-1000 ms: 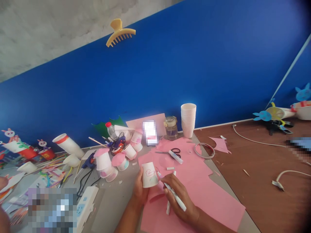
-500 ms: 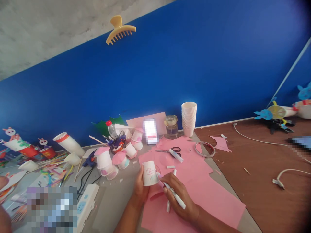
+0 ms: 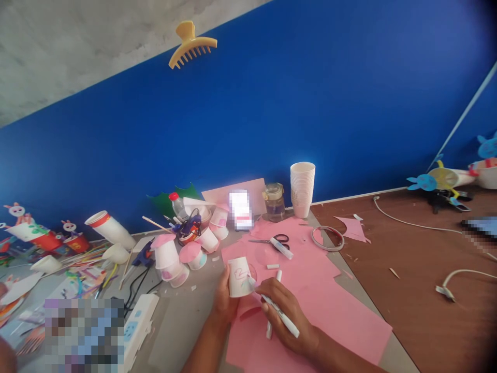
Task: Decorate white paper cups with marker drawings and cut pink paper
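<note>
My left hand (image 3: 225,299) is closed round a white paper cup (image 3: 239,290), which bears pink and pale green pen lines on its side. In my right hand (image 3: 289,311) sits a white marker (image 3: 283,315), its tip end close to the drawn side of the cup; whether it touches I cannot tell. Beneath both hands lie sheets of pink paper (image 3: 341,321). Another marker lies on the paper, partly hidden behind my right hand. Farther back are scissors (image 3: 260,241), a glue-stick-like white tube (image 3: 282,248) and a small white cap (image 3: 273,267).
A stack of paper cups (image 3: 302,191) stands by the blue wall, beside a glass jar (image 3: 274,202). Decorated cups (image 3: 166,254), a glue gun (image 3: 143,254) and a power strip (image 3: 140,326) are on the left. A tape ring (image 3: 328,249) lies at right.
The marker in my right hand has shifted slightly against the cup. The pale green marks look nearly the same, and the cup stays in my left hand.
</note>
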{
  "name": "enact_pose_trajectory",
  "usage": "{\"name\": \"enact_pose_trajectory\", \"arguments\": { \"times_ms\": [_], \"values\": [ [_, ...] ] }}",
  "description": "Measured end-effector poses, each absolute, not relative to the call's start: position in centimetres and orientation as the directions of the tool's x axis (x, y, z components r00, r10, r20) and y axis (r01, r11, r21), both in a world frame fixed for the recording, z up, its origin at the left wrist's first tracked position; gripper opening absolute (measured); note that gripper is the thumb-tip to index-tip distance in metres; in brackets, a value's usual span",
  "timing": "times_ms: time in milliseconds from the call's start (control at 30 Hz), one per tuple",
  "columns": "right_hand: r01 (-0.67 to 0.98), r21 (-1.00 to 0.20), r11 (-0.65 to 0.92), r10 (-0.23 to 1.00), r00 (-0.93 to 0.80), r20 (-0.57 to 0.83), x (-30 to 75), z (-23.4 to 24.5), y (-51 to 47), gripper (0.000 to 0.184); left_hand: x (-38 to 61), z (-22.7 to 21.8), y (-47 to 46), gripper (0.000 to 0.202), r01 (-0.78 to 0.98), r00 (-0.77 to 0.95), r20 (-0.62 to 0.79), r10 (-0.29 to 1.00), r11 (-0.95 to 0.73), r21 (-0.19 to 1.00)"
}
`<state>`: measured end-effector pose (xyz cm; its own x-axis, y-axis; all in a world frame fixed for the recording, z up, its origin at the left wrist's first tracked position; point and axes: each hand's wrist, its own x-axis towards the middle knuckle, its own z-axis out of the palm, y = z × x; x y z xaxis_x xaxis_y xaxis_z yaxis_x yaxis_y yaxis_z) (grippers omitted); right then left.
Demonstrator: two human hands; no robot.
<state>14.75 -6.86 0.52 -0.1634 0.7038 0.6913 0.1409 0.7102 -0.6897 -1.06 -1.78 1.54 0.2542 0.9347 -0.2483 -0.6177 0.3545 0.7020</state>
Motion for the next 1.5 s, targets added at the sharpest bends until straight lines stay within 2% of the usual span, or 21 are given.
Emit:
{"name": "enact_pose_trajectory", "arguments": {
  "times_ms": [133,367,700,933,1133,1500],
  "values": [
    [0.167,-0.646,0.745,0.667,-0.157,0.729,14.8,0.5,-6.9,0.029,-1.1,1.5,-1.8,0.045,-0.638,0.274,-0.272,0.922,0.386,0.666],
    [0.155,-0.671,0.725,0.689,-0.165,0.706,14.8,0.3,-6.7,0.027,-1.1,1.5,-1.7,0.049,-0.644,0.327,-0.277,0.903,0.428,0.634],
    [0.155,-0.677,0.72,0.694,-0.144,0.705,14.4,0.5,-7.1,0.031,-0.9,1.9,-1.8,0.047,-0.624,0.294,-0.257,0.921,0.388,0.679],
    [0.242,-0.643,0.726,0.681,-0.125,0.722,14.2,-0.3,-7.1,0.041,-0.9,1.4,-1.8,0.05,-0.612,0.27,-0.255,0.928,0.37,0.699],
    [0.146,-0.662,0.735,0.678,-0.179,0.713,14.2,0.1,-7.2,0.037,-0.7,1.7,-1.9,0.05,-0.58,0.265,-0.267,0.927,0.374,0.724],
    [0.127,-0.641,0.757,0.653,-0.198,0.732,14.4,0.7,-7.2,0.033,-0.6,1.6,-2.0,0.051,-0.575,0.273,-0.248,0.93,0.364,0.732]
  ]
}}
